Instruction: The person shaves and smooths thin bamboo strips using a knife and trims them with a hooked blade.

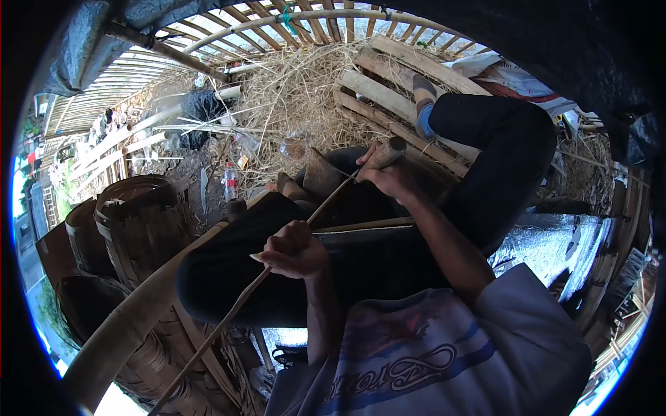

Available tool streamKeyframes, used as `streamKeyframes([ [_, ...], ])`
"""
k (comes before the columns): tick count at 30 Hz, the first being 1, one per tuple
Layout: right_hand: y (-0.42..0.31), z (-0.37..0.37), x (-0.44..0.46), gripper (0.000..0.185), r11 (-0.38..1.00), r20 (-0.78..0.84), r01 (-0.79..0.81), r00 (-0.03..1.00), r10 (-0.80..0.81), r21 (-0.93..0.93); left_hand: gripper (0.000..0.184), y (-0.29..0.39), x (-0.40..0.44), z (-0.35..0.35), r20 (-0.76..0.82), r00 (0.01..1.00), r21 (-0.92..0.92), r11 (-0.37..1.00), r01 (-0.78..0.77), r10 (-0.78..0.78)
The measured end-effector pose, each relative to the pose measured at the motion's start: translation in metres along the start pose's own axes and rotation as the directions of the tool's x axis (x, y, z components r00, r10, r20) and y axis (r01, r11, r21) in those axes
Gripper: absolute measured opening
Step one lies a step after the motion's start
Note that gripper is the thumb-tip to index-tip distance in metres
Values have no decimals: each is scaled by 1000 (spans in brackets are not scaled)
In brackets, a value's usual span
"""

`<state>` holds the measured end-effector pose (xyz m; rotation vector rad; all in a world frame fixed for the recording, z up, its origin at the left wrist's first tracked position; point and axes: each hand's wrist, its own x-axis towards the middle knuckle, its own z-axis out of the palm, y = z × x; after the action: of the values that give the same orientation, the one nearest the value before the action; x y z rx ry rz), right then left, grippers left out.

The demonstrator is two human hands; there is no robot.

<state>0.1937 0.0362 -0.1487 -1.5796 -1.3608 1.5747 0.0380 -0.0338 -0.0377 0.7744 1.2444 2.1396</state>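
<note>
My left hand [295, 251] is closed around a long, thin bamboo strip [232, 310], which slants from the lower left up toward my other hand. My right hand [390, 179] grips a thick, round-ended wooden handle [397, 145], by its look that of a knife; its blade is mostly hidden or too dark to make out. The strip's upper end meets the fingers of this hand. Just left of there, a broad brown piece [323, 175] stands against my dark trousers. Another pale strip [368, 225] lies across my lap.
A thick bamboo pole [132, 329] runs beside my left knee, near rolled bark-like cylinders [142, 222]. Dry straw [295, 90] covers the ground ahead, with a plastic bottle [230, 182] on the left. Wooden slats [388, 97] lie under my outstretched foot. A slatted bamboo fence [312, 24] curves behind.
</note>
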Motion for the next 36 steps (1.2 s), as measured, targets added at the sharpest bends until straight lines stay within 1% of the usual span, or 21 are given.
streamKeyframes([
  [1,3,2,-1,23,1000,-3,-3,1000,3,3,52,1,0,1,18,1000,18,1000,-6,5],
  [3,6,3,9,22,987,1,-160,987,160,-4,52,1,2,-2,-13,1000,-10,1000,6,-6],
  [6,5,-2,13,23,997,-55,-51,997,54,55,53,2,2,-5,-40,999,-22,1000,11,-12],
  [7,2,-5,10,21,993,-28,-7,1000,11,117,54,0,3,-3,-32,999,-25,1000,3,-4],
  [8,-1,-6,6,21,993,-19,-20,1000,22,114,54,-1,2,-2,-41,999,-17,1000,11,-11],
  [11,-5,5,-2,21,996,-13,58,998,-57,68,54,1,2,-2,21,1000,-83,996,15,-13],
  [12,11,13,-2,21,974,-74,1,997,-18,-227,54,1,2,-2,18,1000,-90,996,22,-21],
  [13,19,17,0,23,864,-146,-67,989,-8,-499,54,-1,4,-1,17,1000,-103,994,22,-20],
  [14,28,18,1,23,864,-151,-58,988,-21,-501,54,-2,5,0,20,1000,-114,993,13,-11],
  [16,40,19,0,26,942,44,-240,965,257,-234,54,-3,5,-1,-33,999,-108,994,20,-23],
  [17,48,27,-1,25,964,15,-138,989,145,-228,54,-3,5,-3,-45,999,-100,995,23,-27],
  [20,15,8,-3,23,974,33,-105,993,113,-200,54,-2,8,0,-26,1000,-80,997,15,-17],
  [21,16,1,0,23,974,38,-100,993,110,-201,54,-2,10,-1,12,1000,-80,997,16,-15],
  [23,24,-18,0,21,965,-67,-173,984,163,-195,53,-1,12,-6,47,999,-72,997,22,-19],
  [24,26,-23,1,21,965,-68,-177,984,167,-196,53,-2,11,-9,73,997,-103,994,37,-30],
  [26,28,-32,8,18,997,-201,-69,978,61,-32,53,-4,11,-10,98,994,-142,988,54,-40],
  [27,21,-32,12,17,994,-173,68,983,-53,80,53,-4,9,-10,147,988,-138,988,74,-54],
  [28,10,-31,11,17,995,-175,61,983,-46,79,53,-3,8,-11,195,978,-131,987,94,-68],
  [30,-10,-27,12,17,950,-87,34,996,-7,310,53,-3,7,-12,201,978,-129,987,91,-64],
  [34,9,-7,15,17,948,-91,61,995,-35,312,54,-2,8,-11,181,983,-183,980,76,-42],
  [36,34,4,17,18,989,-79,-73,993,83,126,54,-1,7,-10,170,984,-192,978,77,-45],
])
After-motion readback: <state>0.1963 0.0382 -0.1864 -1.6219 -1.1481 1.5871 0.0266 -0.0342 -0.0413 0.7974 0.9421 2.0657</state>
